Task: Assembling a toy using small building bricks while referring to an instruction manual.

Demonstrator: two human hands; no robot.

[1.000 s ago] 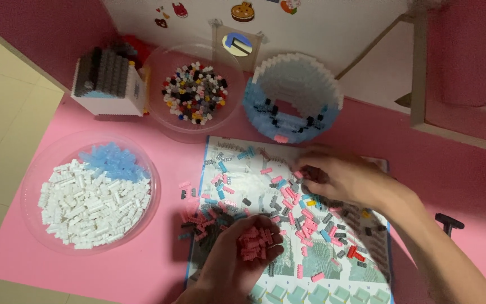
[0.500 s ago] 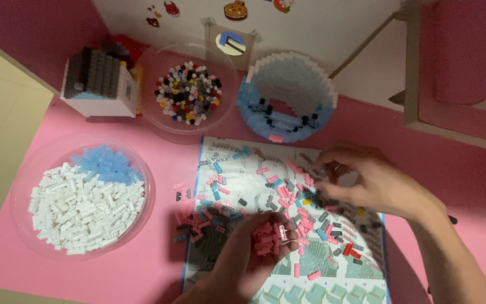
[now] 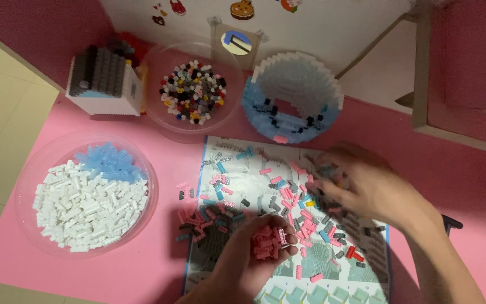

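My left hand is cupped palm up over the lower part of a printed instruction sheet and holds a small heap of pink bricks. My right hand, blurred by motion, lies fingers down on the sheet's right side among loose pink, grey, blue and red bricks. Whether its fingers pinch a brick is hidden. A round, half-built model of white and blue bricks stands just beyond the sheet.
On the pink mat, a clear bowl of white and light blue bricks sits at left. A clear bowl of mixed coloured bricks and a small brick house stand at the back. A wooden chair leg rises at right.
My right hand has slid to the right across the sheet. My left hand has stayed cupped around the pink bricks.
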